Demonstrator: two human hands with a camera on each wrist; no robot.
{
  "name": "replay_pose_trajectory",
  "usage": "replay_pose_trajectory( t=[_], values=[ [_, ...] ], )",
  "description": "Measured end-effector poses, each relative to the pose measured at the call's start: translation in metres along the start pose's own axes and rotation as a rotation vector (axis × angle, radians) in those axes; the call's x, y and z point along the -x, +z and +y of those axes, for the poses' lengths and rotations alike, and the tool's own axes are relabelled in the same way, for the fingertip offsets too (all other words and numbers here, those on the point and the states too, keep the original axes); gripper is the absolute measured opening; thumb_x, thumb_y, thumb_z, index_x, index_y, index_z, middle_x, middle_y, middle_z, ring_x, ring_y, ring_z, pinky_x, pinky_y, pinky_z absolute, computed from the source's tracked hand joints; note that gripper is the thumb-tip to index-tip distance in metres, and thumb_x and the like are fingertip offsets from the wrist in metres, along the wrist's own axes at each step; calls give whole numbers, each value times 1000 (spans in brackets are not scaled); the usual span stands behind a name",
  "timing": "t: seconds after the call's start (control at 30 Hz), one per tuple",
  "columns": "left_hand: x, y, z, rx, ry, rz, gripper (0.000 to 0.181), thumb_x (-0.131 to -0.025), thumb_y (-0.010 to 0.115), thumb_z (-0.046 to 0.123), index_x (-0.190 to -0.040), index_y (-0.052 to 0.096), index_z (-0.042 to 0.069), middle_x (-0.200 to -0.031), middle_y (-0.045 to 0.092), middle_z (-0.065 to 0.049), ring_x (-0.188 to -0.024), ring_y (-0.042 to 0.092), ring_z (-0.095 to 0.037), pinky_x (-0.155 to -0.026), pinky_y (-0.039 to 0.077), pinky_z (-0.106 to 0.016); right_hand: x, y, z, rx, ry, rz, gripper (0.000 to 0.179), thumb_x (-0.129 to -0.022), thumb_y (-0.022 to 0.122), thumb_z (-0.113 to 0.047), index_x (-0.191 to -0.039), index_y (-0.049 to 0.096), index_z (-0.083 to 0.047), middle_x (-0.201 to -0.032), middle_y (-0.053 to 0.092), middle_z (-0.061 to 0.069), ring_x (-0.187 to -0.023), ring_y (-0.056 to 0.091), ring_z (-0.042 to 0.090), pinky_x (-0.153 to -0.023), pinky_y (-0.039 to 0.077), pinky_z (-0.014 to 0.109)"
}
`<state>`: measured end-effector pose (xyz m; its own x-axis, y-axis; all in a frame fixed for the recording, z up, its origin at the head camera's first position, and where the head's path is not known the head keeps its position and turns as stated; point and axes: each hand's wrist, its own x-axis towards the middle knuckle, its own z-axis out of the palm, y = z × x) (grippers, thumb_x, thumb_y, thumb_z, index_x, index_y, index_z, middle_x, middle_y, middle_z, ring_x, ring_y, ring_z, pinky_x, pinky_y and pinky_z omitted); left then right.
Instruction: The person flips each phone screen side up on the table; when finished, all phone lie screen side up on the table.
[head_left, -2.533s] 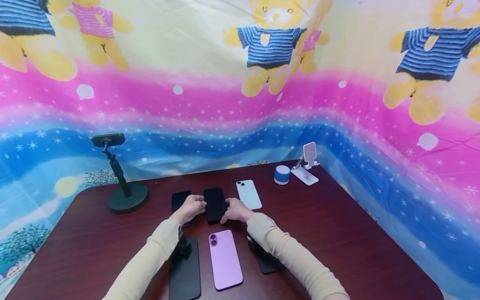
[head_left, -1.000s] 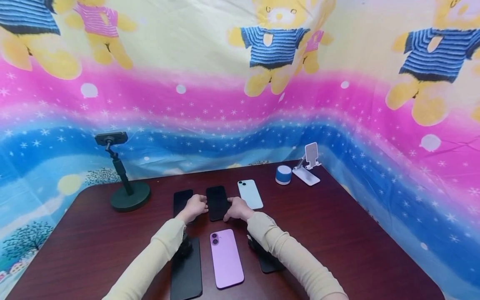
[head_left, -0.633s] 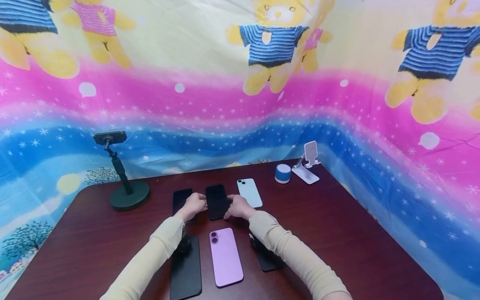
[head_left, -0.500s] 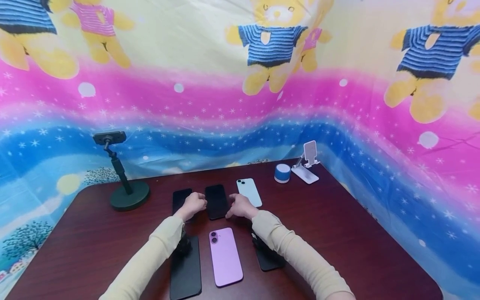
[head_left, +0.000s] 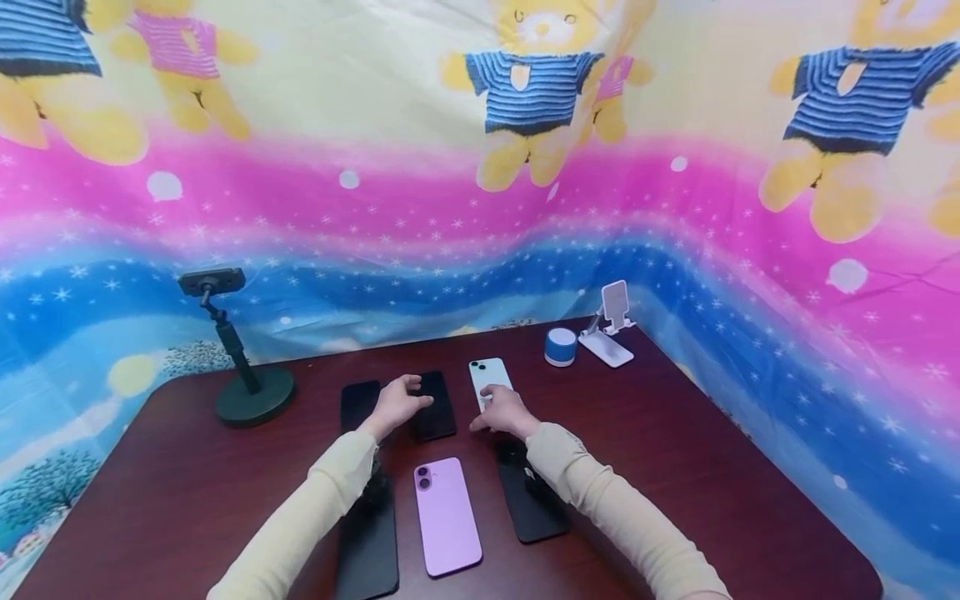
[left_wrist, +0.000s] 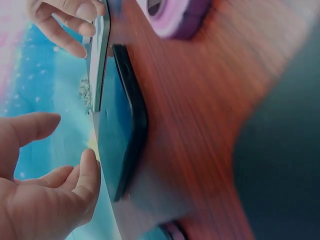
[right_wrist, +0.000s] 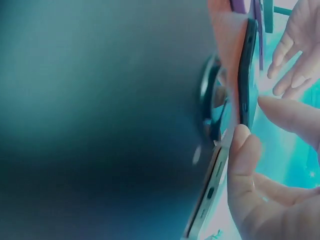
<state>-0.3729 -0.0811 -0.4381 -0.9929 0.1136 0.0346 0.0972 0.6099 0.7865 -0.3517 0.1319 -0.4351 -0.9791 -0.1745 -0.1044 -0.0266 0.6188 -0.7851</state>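
Observation:
In the head view, a black phone (head_left: pixel 441 410) lies screen up in the middle of the back row. My left hand (head_left: pixel 396 405) hovers over its left edge, thumb and fingers spread. The left wrist view shows that hand (left_wrist: pixel 45 185) holding nothing, apart from the black phone (left_wrist: pixel 117 125). My right hand (head_left: pixel 506 412) is over the lower end of a pale blue phone (head_left: pixel 486 373) lying camera side up. In the right wrist view its thumb and fingers (right_wrist: pixel 245 165) are parted beside the pale phone's edge (right_wrist: pixel 207 195); whether they touch it I cannot tell.
Another black phone (head_left: pixel 358 402) lies behind my left wrist. In front are a black slab-like device (head_left: pixel 371 542), a purple phone (head_left: pixel 450 518) and a black phone (head_left: pixel 531 504). Behind stand a dark green stand (head_left: pixel 255 398), a blue-and-white cylinder (head_left: pixel 560 347) and a white phone stand (head_left: pixel 609 346).
Both hands held the middle black phone's sides earlier and have let go. My right hand has moved right to the pale phone; my left hand has lifted and its fingers have spread.

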Motion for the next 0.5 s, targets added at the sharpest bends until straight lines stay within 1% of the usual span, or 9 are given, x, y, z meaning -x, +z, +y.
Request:
replay_pose_trajectory(
  t=[0.07,0.13,0.2,0.27,0.3,0.33,0.4,0.5],
  values=[
    [-1,4,3,-6,3,5,55,-87,66,17,-134,49,-7,-130,57,-25,-123,50,-40,-103,42,-50,1,-3,2,8,12,33,65,-78,78,-12,-133,48,4,-90,66,13,-66,63,16,-61,55,29],
    [-2,8,6,-3,-2,1,56,-87,67,18,-134,49,-6,-130,56,-25,-123,50,-40,-103,42,-50,1,-5,5,33,21,78,65,-77,79,-13,-132,49,5,-95,66,15,-70,66,18,-63,56,31],
    [-4,13,10,-2,0,-2,56,-87,68,19,-134,49,-6,-131,56,-24,-124,50,-40,-102,42,-50,0,-8,7,70,33,129,65,-76,81,-15,-129,50,6,-102,63,19,-79,64,21,-69,55,34],
    [-8,17,14,12,0,-12,57,-88,67,20,-135,48,-6,-133,54,-24,-124,49,-40,-102,43,-51,0,-10,10,105,51,174,66,-74,82,-16,-127,51,7,-109,56,23,-87,60,25,-76,54,37],
    [-10,19,17,21,-1,-17,57,-88,67,20,-135,48,-5,-133,54,-24,-125,48,-39,-102,43,-51,0,-12,11,116,64,190,67,-73,83,-17,-127,51,7,-112,52,23,-90,57,26,-78,53,38],
    [-12,21,20,30,1,-22,57,-88,67,20,-135,47,-5,-134,53,-24,-125,48,-39,-102,43,-51,0,-13,13,117,78,198,66,-72,84,-17,-124,51,7,-113,49,24,-89,56,27,-79,53,38],
    [-15,24,25,41,5,-29,58,-88,67,20,-136,47,-5,-135,53,-23,-125,48,-39,-102,43,-51,0,-16,16,102,112,204,65,-70,85,-18,-120,51,7,-115,46,26,-85,54,27,-76,53,37],
    [-20,29,34,47,8,-31,58,-87,67,19,-136,47,-5,-135,53,-23,-125,49,-39,-102,44,-50,1,-21,19,51,167,175,65,-70,85,-20,-117,48,7,-117,42,28,-72,59,25,-62,51,33]
  ],
)
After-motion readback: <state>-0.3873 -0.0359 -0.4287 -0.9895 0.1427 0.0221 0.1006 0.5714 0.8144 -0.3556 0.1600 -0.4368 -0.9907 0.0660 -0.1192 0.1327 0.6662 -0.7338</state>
